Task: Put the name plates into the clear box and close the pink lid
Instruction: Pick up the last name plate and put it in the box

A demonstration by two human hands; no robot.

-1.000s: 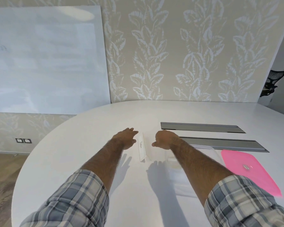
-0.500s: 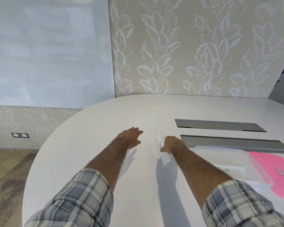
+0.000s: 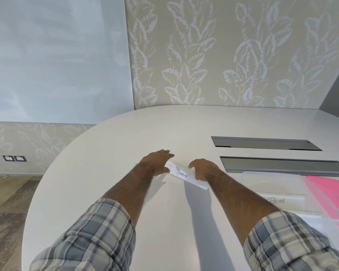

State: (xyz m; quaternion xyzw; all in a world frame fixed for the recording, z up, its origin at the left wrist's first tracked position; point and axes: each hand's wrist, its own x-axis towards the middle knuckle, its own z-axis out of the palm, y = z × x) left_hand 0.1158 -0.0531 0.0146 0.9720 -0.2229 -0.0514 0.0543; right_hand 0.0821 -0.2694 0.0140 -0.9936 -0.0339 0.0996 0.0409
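both hands meet over a white name plate (image 3: 184, 176) marked "penguin", which sits out on the white table (image 3: 106, 192) at a slant, its far end to the left. the left hand (image 3: 157, 163) lies half open, fingers stretched forward and thumb against the plate's left end. the right hand (image 3: 203, 169) curls over the plate's right part, fingers bent down on its top edge; whether it truly pinches the plate or only rests on it, i cannot tell. to the right, near the right forearm, stands the clear box (image 3: 282, 177), lid off, with a second plate (image 3: 278, 201) marked "bear" lying flat inside. the pink lid (image 3: 329, 194) lies on the table just beyond the box at the right edge of view. two grey slots (image 3: 262, 143) are set in the tabletop behind the box.
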